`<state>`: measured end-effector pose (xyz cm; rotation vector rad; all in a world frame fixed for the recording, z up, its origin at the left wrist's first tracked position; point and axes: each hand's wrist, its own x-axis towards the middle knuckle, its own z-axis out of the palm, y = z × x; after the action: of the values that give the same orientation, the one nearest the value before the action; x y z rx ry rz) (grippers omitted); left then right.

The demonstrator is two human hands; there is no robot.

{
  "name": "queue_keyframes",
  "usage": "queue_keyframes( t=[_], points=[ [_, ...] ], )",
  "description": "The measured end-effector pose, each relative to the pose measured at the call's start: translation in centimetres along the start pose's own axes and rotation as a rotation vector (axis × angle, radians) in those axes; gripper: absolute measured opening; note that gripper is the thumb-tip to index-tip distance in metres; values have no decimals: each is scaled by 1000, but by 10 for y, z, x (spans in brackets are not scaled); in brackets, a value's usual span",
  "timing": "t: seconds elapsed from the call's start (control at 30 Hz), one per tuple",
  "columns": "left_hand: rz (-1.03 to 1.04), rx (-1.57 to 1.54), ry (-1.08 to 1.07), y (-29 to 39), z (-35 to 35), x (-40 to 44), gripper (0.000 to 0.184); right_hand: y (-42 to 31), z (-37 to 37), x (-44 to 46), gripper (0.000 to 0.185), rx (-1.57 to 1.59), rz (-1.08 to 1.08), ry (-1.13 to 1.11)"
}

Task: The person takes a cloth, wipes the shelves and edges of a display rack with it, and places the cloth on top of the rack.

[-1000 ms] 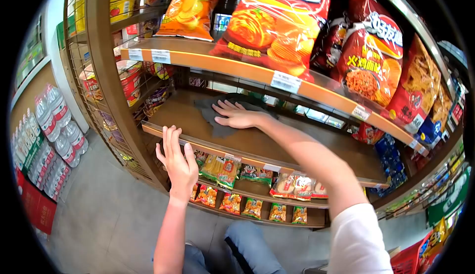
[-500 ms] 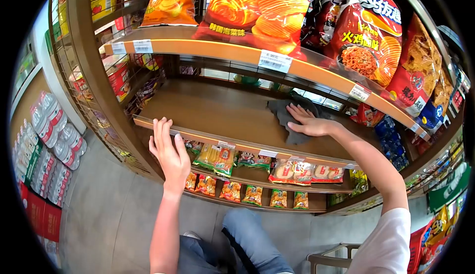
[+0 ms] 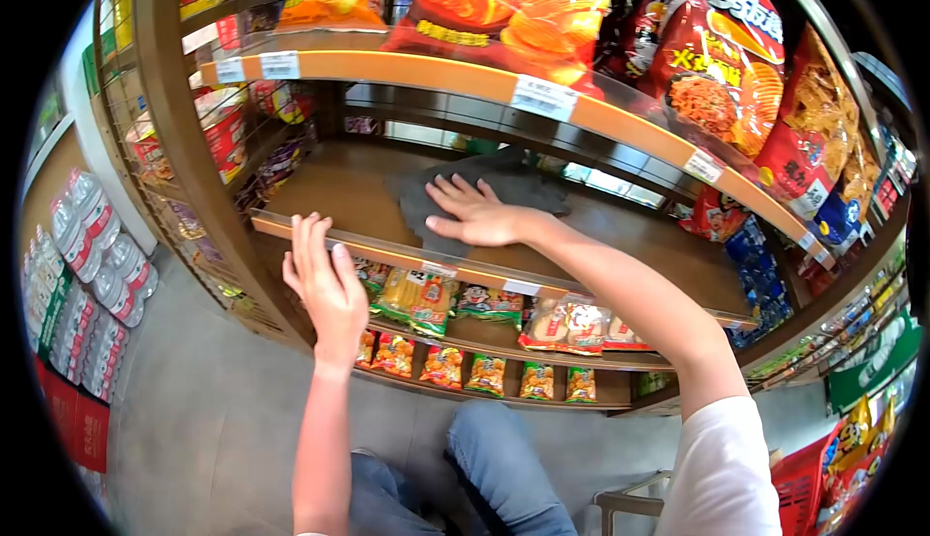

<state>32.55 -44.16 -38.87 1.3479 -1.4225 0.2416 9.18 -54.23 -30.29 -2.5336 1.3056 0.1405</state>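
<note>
The right hand point(image 3: 477, 218) is open and flat, with the cloth point(image 3: 528, 187) under it on the shelf point(image 3: 339, 192). The left hand point(image 3: 331, 289) is open by the edge point(image 3: 387, 253). Pressing too softly could let the cloth slip.

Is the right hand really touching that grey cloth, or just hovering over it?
Touching. The head view shows the right hand laid flat on the grey cloth, fingers spread, with no gap visible beneath.

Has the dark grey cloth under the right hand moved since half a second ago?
Yes, to the left: the dark grey cloth now lies mostly left of the middle white price tag on the orange shelf edge above.
</note>
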Motion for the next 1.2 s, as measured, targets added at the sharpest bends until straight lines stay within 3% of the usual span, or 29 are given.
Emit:
queue_keyframes(
  t=[0.1, 0.3, 0.4, 0.5, 0.67, 0.73, 0.93, 1.2],
  points=[
    [7, 8, 18, -1, 3, -1, 35, 18, -2, -49, 89, 14, 9, -9],
    [24, -7, 4, -3, -2, -1, 36, 153, -4, -177, 95, 94, 648, 53],
    [22, -31, -15, -2, -5, -2, 37, 163, -1, -199, 98, 99, 760, 68],
    [18, -20, -25, -3, -5, -2, 38, 135, -2, -171, 99, 41, 708, 1],
    [-50, -52, -20, 8, 3, 4, 41, 50, 2, -99, 100, 37, 264, -14],
    [55, 15, -14, 23, 10, 8, 40, 38, 5, -69, 99, 77, 229, 30],
    [402, -100, -227, 110, 33, -21, 29, 50, 10, -59, 98, 148, 213, 67],
    [387, -144, -143, 107, 22, -24, 20, 130, 20, -184, 103, 170, 594, 169]
  ],
)
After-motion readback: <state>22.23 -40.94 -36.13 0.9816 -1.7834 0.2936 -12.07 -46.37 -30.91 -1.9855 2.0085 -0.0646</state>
